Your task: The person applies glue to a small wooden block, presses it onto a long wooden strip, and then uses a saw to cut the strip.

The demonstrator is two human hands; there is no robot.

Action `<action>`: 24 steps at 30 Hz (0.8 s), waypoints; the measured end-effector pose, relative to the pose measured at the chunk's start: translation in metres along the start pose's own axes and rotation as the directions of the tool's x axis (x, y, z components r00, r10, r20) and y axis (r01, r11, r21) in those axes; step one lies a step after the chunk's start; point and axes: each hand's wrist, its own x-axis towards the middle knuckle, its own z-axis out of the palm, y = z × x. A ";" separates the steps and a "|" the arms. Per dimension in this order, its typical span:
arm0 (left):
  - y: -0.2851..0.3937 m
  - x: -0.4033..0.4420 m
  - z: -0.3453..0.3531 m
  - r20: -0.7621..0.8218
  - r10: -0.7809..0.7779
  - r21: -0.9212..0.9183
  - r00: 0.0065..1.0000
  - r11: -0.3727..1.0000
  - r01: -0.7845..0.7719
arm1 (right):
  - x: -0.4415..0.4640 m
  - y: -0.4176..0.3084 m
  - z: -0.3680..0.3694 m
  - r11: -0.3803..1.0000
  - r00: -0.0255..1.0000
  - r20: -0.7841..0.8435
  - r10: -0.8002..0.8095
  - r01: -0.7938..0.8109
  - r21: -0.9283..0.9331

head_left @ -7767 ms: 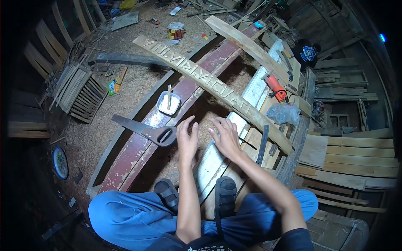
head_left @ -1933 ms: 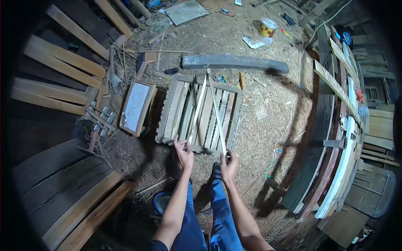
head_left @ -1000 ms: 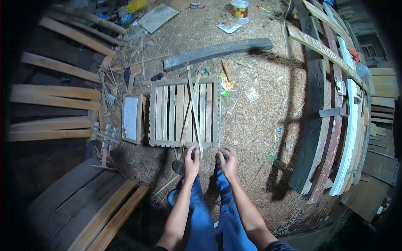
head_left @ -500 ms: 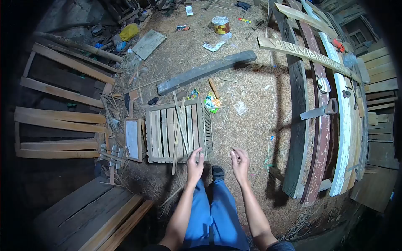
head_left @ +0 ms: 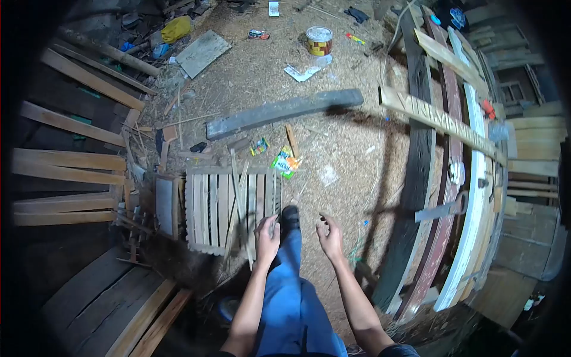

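My left hand (head_left: 267,238) is held up with fingers loosely bent and apart, holding nothing. It hovers just right of a slatted wooden crate-like piece (head_left: 213,208), and in this view overlaps its right edge. Thin loose wood strips (head_left: 239,193) lie across those slats. My right hand (head_left: 331,239), also empty with its fingers parted and curved, hangs above the sawdust-covered floor (head_left: 348,178). Between the two hands my shoe (head_left: 290,218) shows on the floor.
To the right, long planks form a bench bearing a handsaw (head_left: 437,212) and a letter-carved board (head_left: 437,121). A dark timber beam (head_left: 285,112) lies ahead, with a paint bucket (head_left: 319,41) beyond. Wooden frames (head_left: 71,160) stand left; colourful packets (head_left: 286,162) litter the floor.
I have stepped forward, with one foot now further ahead. The slatted piece has shifted left and lower in view. Both hands stay raised and empty.
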 end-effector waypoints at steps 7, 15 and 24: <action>-0.035 0.100 0.082 0.040 -0.072 -0.020 0.997 0.997 0.073 | 0.144 0.045 0.043 0.951 0.986 0.039 -0.160 0.165 -0.263; -0.157 0.131 0.205 0.041 -0.001 0.161 0.999 0.987 -0.006 | 0.240 0.182 0.146 0.936 0.981 0.174 -0.083 0.137 -0.325; -0.299 0.181 0.322 -0.161 -0.046 0.173 0.986 0.982 0.074 | 0.329 0.367 0.277 0.805 0.904 0.295 -0.308 0.413 -0.427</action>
